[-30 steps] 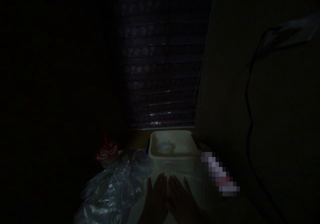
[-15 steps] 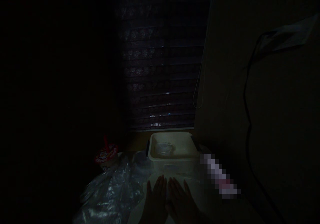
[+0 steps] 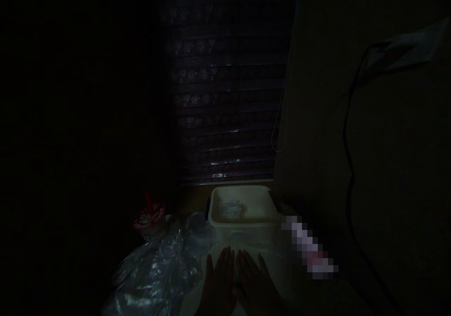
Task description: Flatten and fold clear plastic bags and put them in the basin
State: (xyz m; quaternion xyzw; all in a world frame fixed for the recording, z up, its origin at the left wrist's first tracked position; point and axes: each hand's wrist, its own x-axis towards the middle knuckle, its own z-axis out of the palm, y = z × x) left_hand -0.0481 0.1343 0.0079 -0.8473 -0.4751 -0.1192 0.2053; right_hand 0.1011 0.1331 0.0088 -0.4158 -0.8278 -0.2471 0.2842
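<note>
The scene is very dark. My left hand (image 3: 219, 280) lies palm down with its fingers stretched forward and the thumb side apart, holding nothing. Close beside it, my right hand (image 3: 256, 283) is likewise flat with its fingers extended. Both rest on a pale surface (image 3: 192, 302) at the bottom centre. Just beyond the fingertips stands a white plastic bin (image 3: 246, 231) with dark handles, and a small clear plastic item (image 3: 230, 209) lies inside it. Crumpled clear plastic (image 3: 151, 278) is to the left of my left hand.
A cup with a red lid and straw (image 3: 150, 217) stands at the left. A blurred-out pale item (image 3: 310, 248) is right of the bin. Behind hangs a window blind (image 3: 225, 118) with a cord. A black cable (image 3: 348, 165) runs down the right wall.
</note>
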